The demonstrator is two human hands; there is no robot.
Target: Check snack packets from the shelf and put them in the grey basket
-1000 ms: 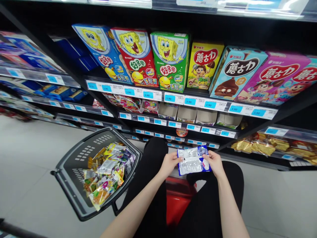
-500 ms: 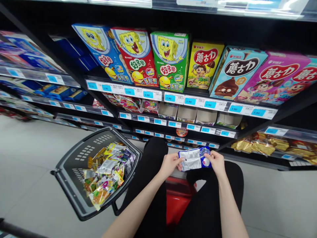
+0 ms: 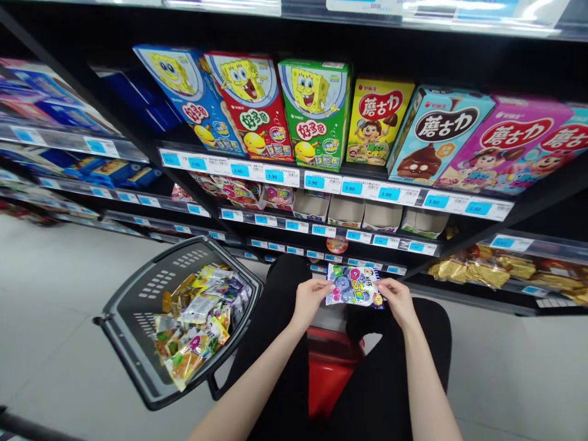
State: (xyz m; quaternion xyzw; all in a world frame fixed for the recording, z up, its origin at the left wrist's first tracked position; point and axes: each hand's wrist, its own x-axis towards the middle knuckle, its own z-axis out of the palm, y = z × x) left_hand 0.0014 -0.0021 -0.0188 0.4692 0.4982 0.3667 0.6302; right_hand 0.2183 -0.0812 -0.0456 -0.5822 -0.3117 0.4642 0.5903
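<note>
Between my two hands is a small blue and white candy packet (image 3: pixel 353 286) with blueberries printed on its front, front side up. My left hand (image 3: pixel 311 300) pinches its left end between thumb and fingers. On the other side, my right hand (image 3: pixel 399 299) pinches the right end. The packet is held level above my knees, in front of the low shelves. To the left stands a grey shopping basket (image 3: pixel 138 361) with several similar candy packets (image 3: pixel 202 324) piled in it, some yellow, some purple.
Boxed snacks (image 3: pixel 316 116) line the shelf ahead, above a strip of price tags (image 3: pixel 275 174). Open cardboard display boxes (image 3: pixel 346 211) sit one shelf lower. Gold-coloured packs (image 3: pixel 487 272) lie at right. Something red (image 3: pixel 328 373) is between my legs.
The candy packet has been turned over: its printed back faced up before, and now its blueberry front does. Both hands still hold its ends. The basket has not moved.
</note>
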